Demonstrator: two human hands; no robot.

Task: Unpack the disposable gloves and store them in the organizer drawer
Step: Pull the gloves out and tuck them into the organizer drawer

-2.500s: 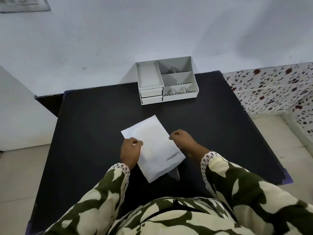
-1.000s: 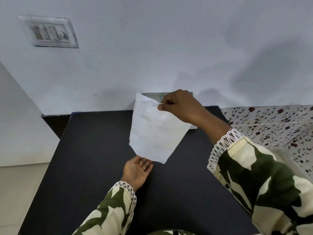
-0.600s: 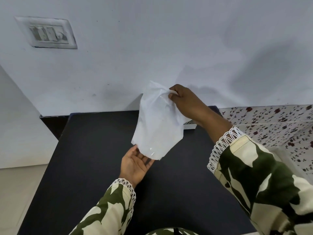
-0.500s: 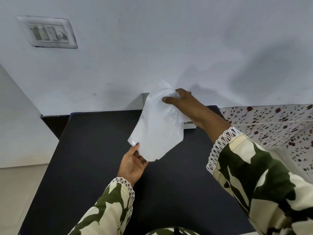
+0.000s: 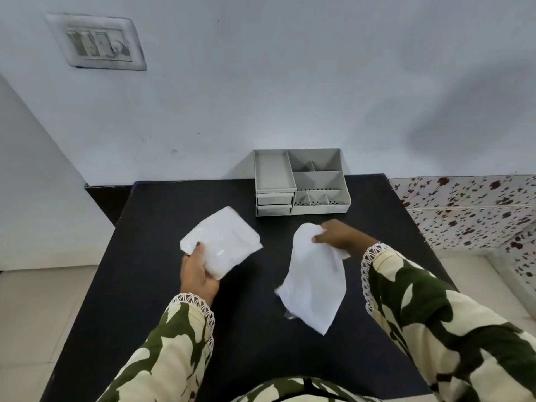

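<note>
From the head camera we looked down on a black table (image 5: 255, 338) pushed against a pale wall (image 5: 290, 82). Its left and right edges ran free, with light floor (image 5: 34, 314) below on the left and more floor on the right. Most of the dark top lay bare, so we had open room near the front edge and along both sides.

A switch plate (image 5: 97, 43) sat high on the wall at the left. A flowered tile band (image 5: 470, 210) ran along the right, beyond the table's right edge.

At the back edge, right of centre and touching the wall, stood a grey organizer (image 5: 301, 182). Its top held a long tray on the left and smaller compartments on the right; we saw nothing in any of them. Two small drawers (image 5: 274, 203) sat stacked at its front left, both closed.

Our left hand (image 5: 198, 274) was clamped on a flat white bundle of gloves (image 5: 222, 242), thumb on top and fingers underneath, over the left-middle of the table. Our right hand (image 5: 339, 237) pinched the top of a limp white packet (image 5: 314, 282), which hung down toward the table near the middle-right. We could not tell whether its lower end touched the top. The two white things were well apart, both in front of the organizer.
</note>
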